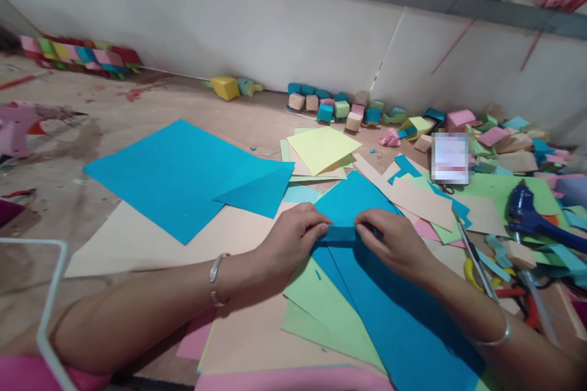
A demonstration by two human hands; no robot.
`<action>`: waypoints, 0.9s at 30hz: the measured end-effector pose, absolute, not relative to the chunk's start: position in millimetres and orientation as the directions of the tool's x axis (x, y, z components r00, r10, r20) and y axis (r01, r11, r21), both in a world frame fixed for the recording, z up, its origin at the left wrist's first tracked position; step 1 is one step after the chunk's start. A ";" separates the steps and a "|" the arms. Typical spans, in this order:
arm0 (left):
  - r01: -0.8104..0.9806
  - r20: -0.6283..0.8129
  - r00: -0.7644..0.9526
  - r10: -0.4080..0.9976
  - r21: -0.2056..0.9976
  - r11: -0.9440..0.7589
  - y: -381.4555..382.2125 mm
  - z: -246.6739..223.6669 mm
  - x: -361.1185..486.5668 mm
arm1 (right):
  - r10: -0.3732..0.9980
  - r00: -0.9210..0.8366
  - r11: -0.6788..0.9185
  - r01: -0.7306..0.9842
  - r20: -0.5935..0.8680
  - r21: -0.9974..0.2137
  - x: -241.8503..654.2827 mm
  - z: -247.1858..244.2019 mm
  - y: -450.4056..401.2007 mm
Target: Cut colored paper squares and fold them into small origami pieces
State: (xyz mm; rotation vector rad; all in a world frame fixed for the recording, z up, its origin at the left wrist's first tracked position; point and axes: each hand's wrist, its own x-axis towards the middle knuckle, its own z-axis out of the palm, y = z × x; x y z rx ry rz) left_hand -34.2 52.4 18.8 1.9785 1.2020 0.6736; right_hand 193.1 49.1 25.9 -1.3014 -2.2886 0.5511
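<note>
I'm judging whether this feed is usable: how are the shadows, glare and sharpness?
Head view: right hand and forearm cast a dark shadow on the large blue sheet; no strong glare on that sheet; the folded blue strip reads clearly enough; the pink glue gun looks soft; a pixelated rectangle hides its detail.

brown surface | pink glue gun | yellow box | small cubes

Pink glue gun partly off-frame
</note>
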 end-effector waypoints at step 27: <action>0.585 0.082 0.533 0.842 0.684 -0.436 55.2 17.8 -33.7 | 0.916 -0.385 0.357 0.653 0.114 -0.668 186.6 21.2 50.9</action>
